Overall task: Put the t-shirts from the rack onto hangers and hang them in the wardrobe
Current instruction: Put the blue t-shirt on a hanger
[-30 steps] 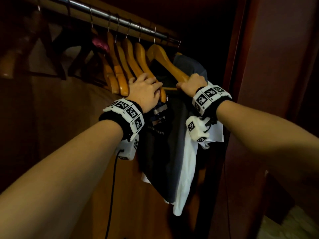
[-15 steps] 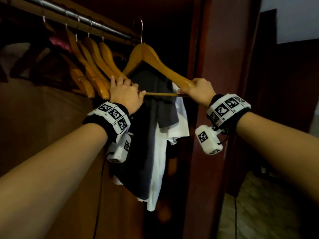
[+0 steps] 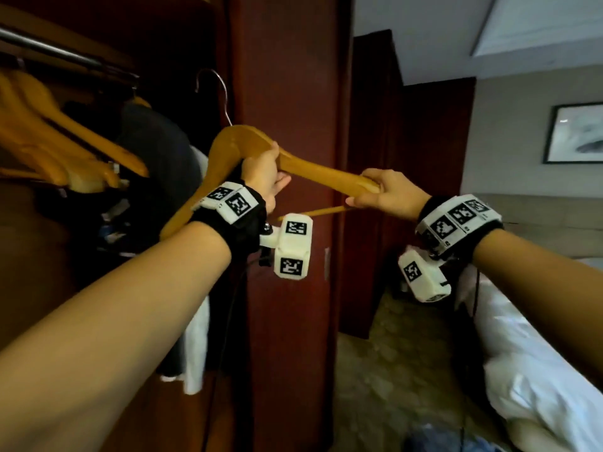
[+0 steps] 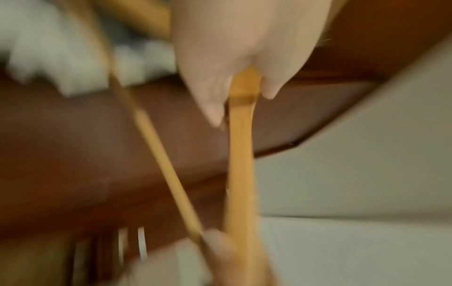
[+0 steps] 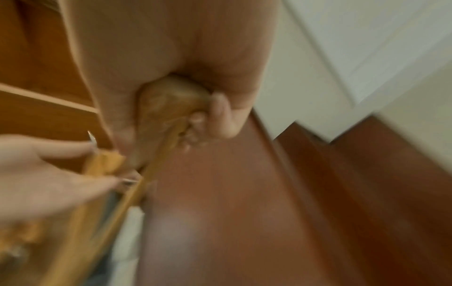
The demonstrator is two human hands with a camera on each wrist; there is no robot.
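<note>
Overhead only, hanger (image 3: 313, 172) hook (blurred wrist-side)

Your head camera looks forward and down over both forearms at the wooden hanger (image 3: 313, 172); each blurred wrist camera sits close, apparently looking along its palm at that hanger.

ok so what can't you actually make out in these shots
- Head view: the lower left end of the wooden hanger sits behind the left hand and its wristband.
- Head view: the clothes hanging in the wardrobe are too dark to count.
- Head view: the rail is cut off by the left edge.
- Both wrist views: motion blur smears everything beyond the right hand and the hanger.
</note>
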